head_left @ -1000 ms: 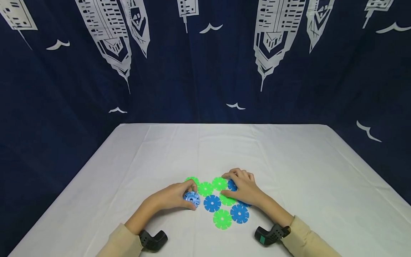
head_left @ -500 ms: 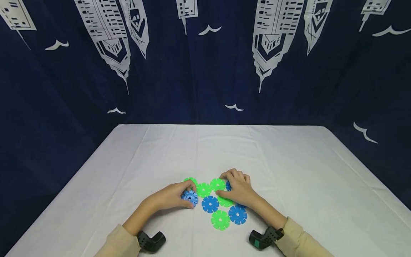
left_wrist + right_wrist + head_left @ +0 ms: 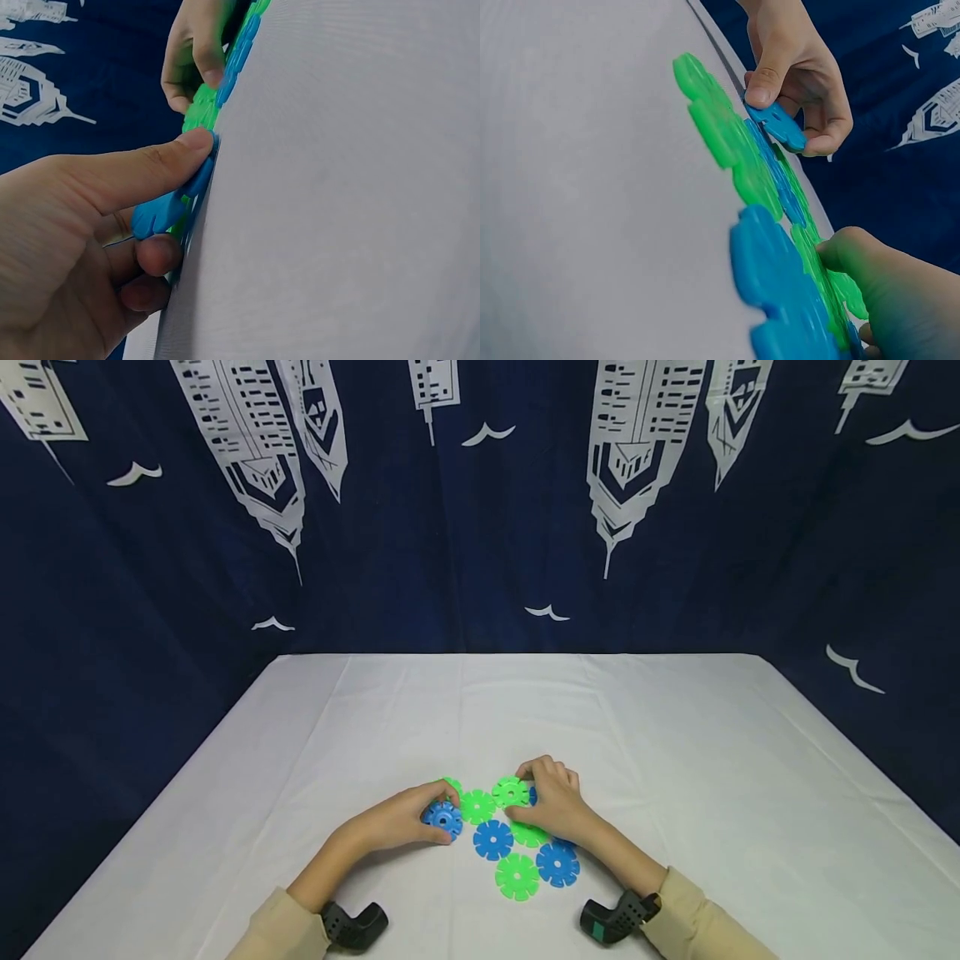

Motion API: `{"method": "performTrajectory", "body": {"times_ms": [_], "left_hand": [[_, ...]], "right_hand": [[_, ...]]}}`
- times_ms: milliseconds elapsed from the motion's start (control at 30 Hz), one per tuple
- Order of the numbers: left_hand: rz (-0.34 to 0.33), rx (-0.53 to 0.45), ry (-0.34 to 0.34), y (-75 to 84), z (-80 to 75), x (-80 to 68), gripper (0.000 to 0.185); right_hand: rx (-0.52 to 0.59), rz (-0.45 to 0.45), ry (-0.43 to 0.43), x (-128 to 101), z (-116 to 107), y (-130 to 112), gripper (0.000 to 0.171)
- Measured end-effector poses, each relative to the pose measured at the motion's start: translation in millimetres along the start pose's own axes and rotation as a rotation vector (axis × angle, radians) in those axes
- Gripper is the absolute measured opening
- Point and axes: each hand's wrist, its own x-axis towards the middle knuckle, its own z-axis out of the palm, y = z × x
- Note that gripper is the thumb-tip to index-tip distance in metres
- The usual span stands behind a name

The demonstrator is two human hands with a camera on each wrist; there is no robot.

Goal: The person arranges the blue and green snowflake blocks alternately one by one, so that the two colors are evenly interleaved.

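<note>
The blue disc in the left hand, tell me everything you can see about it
The blue disc is a round, flat toy piece that looks like plastic, with slots cut around its rim and a raised hub with a centre hole. The left hand pinches it between thumb and fingers, and it is tilted up off the white tablecloth at the left end of the cluster, beside a green disc.
</note>
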Motion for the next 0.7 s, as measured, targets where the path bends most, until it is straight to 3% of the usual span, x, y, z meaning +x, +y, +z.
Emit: {"method": "performTrajectory", "body": {"times_ms": [300, 700], "left_hand": [[0.018, -0.038, -0.022, 1.6, -2.1, 0.4, 0.035], [-0.031, -0.026, -0.045, 3.7, -2.7, 0.0, 0.036]], "right_hand": [[0.091, -0.013, 0.011, -2.0, -1.6, -0.6, 0.049], [0.173, -0.035, 0.026, 0.1, -1.7, -0.6, 0.046]]}}
